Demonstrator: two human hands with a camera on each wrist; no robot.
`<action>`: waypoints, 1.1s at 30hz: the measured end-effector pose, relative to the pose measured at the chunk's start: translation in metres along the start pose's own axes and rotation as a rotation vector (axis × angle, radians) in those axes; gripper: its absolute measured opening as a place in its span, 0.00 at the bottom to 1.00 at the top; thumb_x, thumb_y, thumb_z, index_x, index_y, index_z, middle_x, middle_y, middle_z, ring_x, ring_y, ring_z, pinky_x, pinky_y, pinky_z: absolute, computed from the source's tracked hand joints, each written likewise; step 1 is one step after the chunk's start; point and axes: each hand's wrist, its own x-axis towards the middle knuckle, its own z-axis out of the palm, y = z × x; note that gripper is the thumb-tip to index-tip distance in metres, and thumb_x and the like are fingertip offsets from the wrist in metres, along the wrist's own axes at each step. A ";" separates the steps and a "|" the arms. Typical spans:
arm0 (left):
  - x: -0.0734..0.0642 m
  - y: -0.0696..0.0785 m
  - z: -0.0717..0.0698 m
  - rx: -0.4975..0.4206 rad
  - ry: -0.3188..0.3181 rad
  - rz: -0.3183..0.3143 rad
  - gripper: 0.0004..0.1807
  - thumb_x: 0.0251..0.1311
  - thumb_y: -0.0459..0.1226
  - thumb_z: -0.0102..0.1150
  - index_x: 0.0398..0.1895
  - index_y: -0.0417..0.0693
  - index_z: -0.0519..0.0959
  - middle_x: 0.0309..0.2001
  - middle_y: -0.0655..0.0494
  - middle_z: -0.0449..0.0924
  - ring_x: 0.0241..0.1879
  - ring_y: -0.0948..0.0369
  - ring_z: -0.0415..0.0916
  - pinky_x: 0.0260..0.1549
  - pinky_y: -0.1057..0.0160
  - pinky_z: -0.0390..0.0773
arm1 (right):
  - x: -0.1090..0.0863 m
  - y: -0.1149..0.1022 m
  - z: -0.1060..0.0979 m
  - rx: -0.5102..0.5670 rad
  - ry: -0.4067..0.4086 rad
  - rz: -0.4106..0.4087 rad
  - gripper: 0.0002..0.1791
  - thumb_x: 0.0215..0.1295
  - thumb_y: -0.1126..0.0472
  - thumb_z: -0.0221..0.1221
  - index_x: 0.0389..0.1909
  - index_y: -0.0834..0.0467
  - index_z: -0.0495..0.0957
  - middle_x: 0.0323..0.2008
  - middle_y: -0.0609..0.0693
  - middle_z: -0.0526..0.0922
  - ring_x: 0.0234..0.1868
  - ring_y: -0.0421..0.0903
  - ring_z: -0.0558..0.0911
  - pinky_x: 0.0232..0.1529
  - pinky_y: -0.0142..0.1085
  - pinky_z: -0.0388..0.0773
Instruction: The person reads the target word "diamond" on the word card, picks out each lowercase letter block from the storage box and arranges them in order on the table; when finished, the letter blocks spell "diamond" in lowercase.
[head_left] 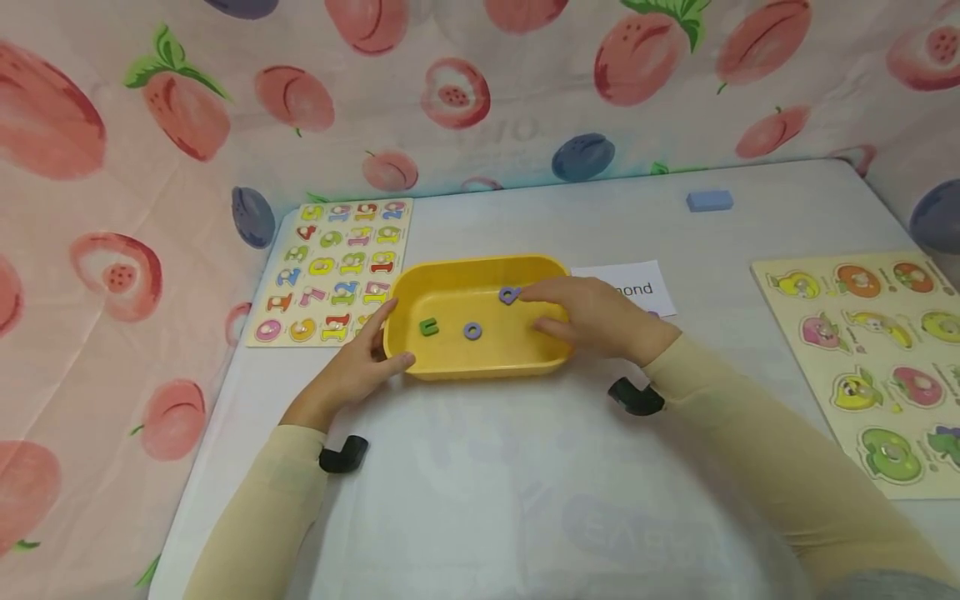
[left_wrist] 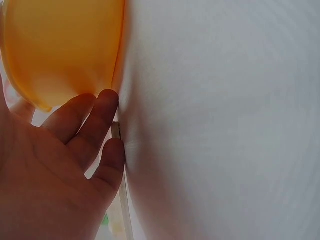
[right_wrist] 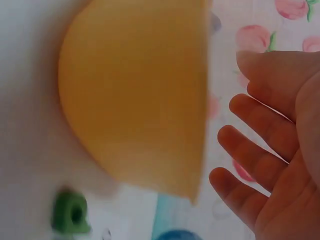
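A yellow tray (head_left: 480, 367) holds a green letter piece (head_left: 428, 326), a purple ring-shaped letter piece (head_left: 472, 331) and another purple looped letter piece (head_left: 509, 295). My left hand (head_left: 358, 372) holds the tray's left end, thumb at the front rim; its other fingers (left_wrist: 105, 107) lie along the outer wall. Over the right end of the tray reaches my right hand (head_left: 596, 312). Its index fingertip is right at the looped purple piece, with the thumb held apart. The right wrist view shows the remaining fingers (right_wrist: 240, 147) loosely extended outside the tray wall.
A white card (head_left: 637, 283) ending in "ond" lies partly behind my right hand. A green letter piece (right_wrist: 70, 212) is outside the tray. The number puzzle board (head_left: 326, 271) is at left, the fruit puzzle board (head_left: 862, 333) at right, a blue block (head_left: 709, 201) at the back.
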 end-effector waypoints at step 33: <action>-0.001 0.001 0.000 0.013 0.006 0.006 0.53 0.61 0.56 0.65 0.81 0.72 0.41 0.73 0.45 0.64 0.69 0.48 0.62 0.69 0.37 0.51 | 0.069 -0.018 0.064 0.065 -0.205 0.066 0.22 0.70 0.60 0.62 0.64 0.58 0.78 0.60 0.50 0.80 0.61 0.46 0.77 0.65 0.41 0.69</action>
